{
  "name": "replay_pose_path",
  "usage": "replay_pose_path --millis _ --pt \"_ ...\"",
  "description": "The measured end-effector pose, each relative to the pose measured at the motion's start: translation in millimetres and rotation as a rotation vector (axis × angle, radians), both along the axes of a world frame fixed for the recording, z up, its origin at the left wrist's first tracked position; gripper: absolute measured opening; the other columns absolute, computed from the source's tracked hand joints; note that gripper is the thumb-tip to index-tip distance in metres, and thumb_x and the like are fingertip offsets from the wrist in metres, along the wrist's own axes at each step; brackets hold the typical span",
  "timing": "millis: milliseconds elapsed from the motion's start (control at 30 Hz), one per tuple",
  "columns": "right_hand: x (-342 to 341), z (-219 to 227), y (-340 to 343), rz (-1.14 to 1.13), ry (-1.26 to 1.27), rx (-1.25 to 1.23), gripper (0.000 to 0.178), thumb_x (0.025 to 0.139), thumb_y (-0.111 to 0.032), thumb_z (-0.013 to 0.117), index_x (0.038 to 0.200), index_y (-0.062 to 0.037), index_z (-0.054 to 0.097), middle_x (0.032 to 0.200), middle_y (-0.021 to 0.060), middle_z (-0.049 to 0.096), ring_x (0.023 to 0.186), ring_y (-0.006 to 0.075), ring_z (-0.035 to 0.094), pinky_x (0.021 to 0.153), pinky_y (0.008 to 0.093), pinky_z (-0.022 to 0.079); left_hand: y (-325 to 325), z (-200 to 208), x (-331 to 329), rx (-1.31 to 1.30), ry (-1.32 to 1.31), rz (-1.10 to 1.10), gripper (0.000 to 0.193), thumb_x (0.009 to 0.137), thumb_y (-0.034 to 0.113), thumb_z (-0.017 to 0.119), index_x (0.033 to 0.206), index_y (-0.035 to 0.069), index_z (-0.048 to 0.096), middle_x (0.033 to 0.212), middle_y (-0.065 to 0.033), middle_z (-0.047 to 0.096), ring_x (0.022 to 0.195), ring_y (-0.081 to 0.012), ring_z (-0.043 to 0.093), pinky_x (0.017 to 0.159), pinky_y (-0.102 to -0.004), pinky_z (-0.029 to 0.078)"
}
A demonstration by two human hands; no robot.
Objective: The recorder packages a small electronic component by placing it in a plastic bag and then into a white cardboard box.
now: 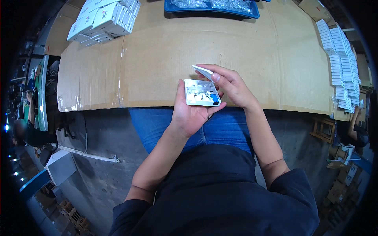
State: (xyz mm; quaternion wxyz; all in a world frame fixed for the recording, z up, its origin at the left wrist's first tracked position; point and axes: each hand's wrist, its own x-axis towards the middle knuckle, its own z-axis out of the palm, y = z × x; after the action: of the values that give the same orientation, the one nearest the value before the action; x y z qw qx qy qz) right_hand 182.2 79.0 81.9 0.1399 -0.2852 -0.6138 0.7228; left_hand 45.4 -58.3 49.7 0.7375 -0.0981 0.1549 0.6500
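Observation:
A small white box (190, 103) with its lid raised rests in my left hand (188, 116), palm up, fingers round its sides. Inside lie a clear plastic bag (197, 88), small black and white parts, and a blue piece (214, 98) in the near right corner. My right hand (232, 84) grips the box's white lid (202, 72) between thumb and fingers, tilted above the far edge. Some right-hand fingertips are hidden behind the lid and box. Both hands are over the near edge of the cardboard-covered table (157, 67).
White boxes (104, 21) are stacked at the far left. A blue tray (212, 13) of clear plastic bags stands at the far middle. Tall stacks of white boxes (342, 65) line the right side. Other people (35, 131) sit at the left and right rims.

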Motion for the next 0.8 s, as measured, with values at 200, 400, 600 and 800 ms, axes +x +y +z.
replay_pose_path --millis 200,400,600,800 --pt "-3 -13 -3 0.032 0.084 0.134 0.04 0.106 -0.029 0.063 0.14 -0.007 0.067 0.126 0.0117 0.069 0.113 0.0198 0.064 0.1 0.0336 0.052 4 15 5 -0.116 0.114 -0.012 0.072 0.11 0.063 0.02 0.158 0.012 0.038 0.155 -0.0166 0.048 0.141 -0.0374 0.052 0.113 -0.0675 0.044" --pt "-3 -9 1 0.121 0.072 0.201 0.044 0.105 -0.031 0.063 0.14 -0.0049 0.067 0.13 0.0116 0.067 0.119 0.0228 0.064 0.106 0.0364 0.049 3 17 4 -0.102 0.117 -0.014 0.073 0.11 0.063 0.018 0.158 0.012 0.037 0.157 -0.0162 0.045 0.143 -0.0376 0.049 0.114 -0.0671 0.044" --pt "1 -3 4 0.197 0.067 0.151 0.045 0.102 -0.027 0.068 0.14 -0.003 0.065 0.129 0.0111 0.068 0.118 0.0214 0.064 0.104 0.0366 0.05 4 16 4 -0.078 0.085 -0.007 0.072 0.11 0.063 0.02 0.155 0.011 0.04 0.153 -0.0156 0.049 0.139 -0.0361 0.052 0.112 -0.0634 0.046" --pt "0 4 5 0.248 -0.018 0.097 0.042 0.101 -0.022 0.069 0.138 -0.0021 0.065 0.123 0.0102 0.071 0.116 0.0193 0.065 0.103 0.0352 0.052 5 16 12 -0.091 0.058 -0.007 0.071 0.111 0.063 0.02 0.151 0.01 0.044 0.149 -0.0148 0.051 0.136 -0.0338 0.053 0.112 -0.0588 0.045"
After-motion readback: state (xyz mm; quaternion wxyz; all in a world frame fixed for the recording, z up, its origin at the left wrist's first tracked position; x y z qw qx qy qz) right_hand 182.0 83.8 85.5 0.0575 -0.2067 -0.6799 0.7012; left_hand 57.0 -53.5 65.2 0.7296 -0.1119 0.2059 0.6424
